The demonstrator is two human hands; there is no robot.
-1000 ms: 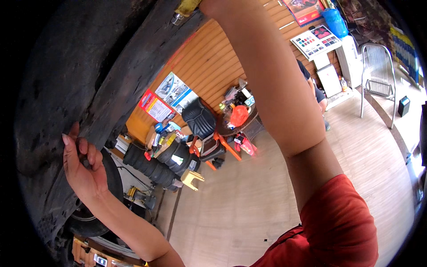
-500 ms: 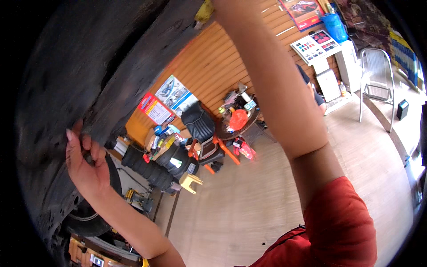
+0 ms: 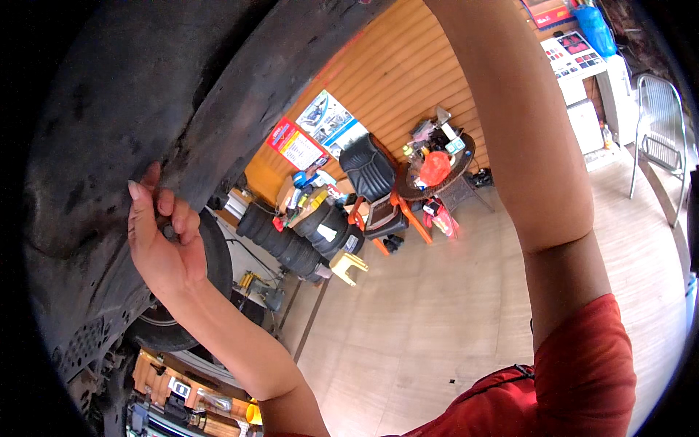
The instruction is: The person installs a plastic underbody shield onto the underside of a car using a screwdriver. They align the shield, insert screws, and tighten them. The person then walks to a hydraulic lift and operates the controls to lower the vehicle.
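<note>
A dark, dirty vehicle underside (image 3: 109, 124) fills the upper left, close overhead. My left hand (image 3: 171, 255) is raised against it, thumb and forefinger reaching to the panel beside a long seam (image 3: 196, 109). The other fingers curl into the palm around a small greyish round piece, too small to name. My right forearm (image 3: 528, 131) stretches upward and leaves the picture at the top edge, so that hand is hidden from me. A vehicle wheel (image 3: 211, 255) shows just behind my left wrist.
Beyond are stacked tyres (image 3: 280, 237), a yellow stool (image 3: 348, 267), a black chair (image 3: 371, 175) with orange legs, and a cluttered round table (image 3: 459, 171). A metal chair (image 3: 659, 138) stands at the right. Pale floor (image 3: 408, 320) lies below.
The view has shifted, so the room sits further right and higher. My right hand, with something yellow by it earlier, has gone out of the top. My left hand stays at the panel.
</note>
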